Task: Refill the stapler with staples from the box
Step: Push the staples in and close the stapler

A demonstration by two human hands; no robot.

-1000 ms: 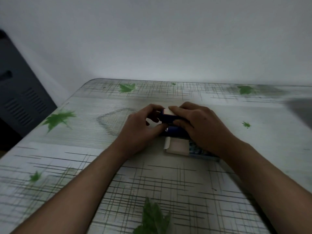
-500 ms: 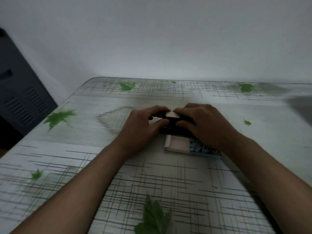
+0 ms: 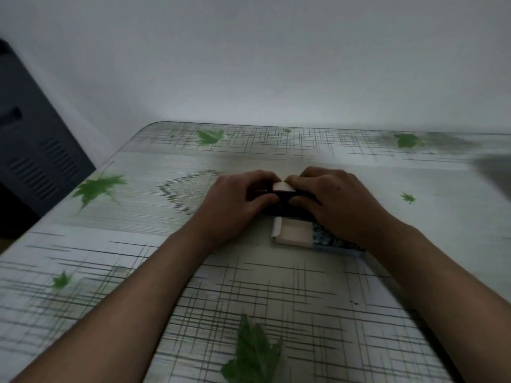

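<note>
Dark plastic, the stapler (image 3: 287, 207) sits on the desk (image 3: 276, 286) directly behind the box (image 3: 312, 236), close so staples travel little. Both hands grip it: the left hand (image 3: 237, 200) pinches its left end to steady it, and the right hand (image 3: 337, 200) covers its right half, fingers curled narrow. A pale piece (image 3: 282, 186) shows on top of the stapler, possibly its cap. The box lies open, its flap left.

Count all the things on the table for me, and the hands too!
Hands: 2, the left hand and the right hand
Staplers: 1, the dark stapler that both hands hold
Boxes: 1, the open staple box just in front of it
Total: 4
</note>
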